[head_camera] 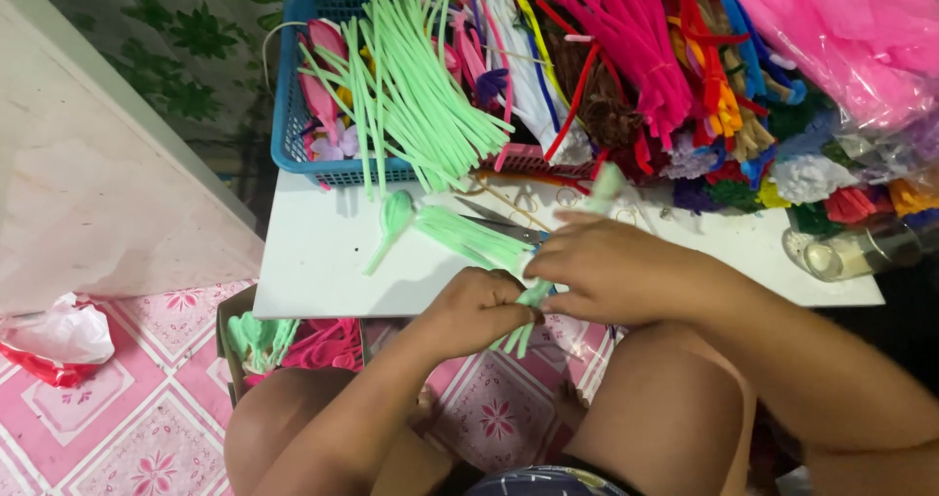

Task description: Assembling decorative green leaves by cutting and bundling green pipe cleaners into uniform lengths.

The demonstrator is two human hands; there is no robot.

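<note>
My left hand (pixel 476 310) and my right hand (pixel 608 268) meet over the near edge of a low white table (pixel 313 261). Together they grip a small bundle of light green pipe cleaners (pixel 528 305); its ends stick out below my left hand. One light green leaf-shaped piece (pixel 606 185) rises just above my right hand. More light green pipe cleaners (pixel 469 237) and a green looped leaf (pixel 393 217) lie on the table just beyond my hands.
A blue basket (pixel 293 114) full of green and pink pipe cleaners stands at the table's back. Heaps of coloured pipe cleaners (pixel 626 56) and pompom flowers (pixel 812 178) fill the right. Scissors (pixel 504 227), a glass jar (pixel 851 253), a box of finished leaves (pixel 293 344).
</note>
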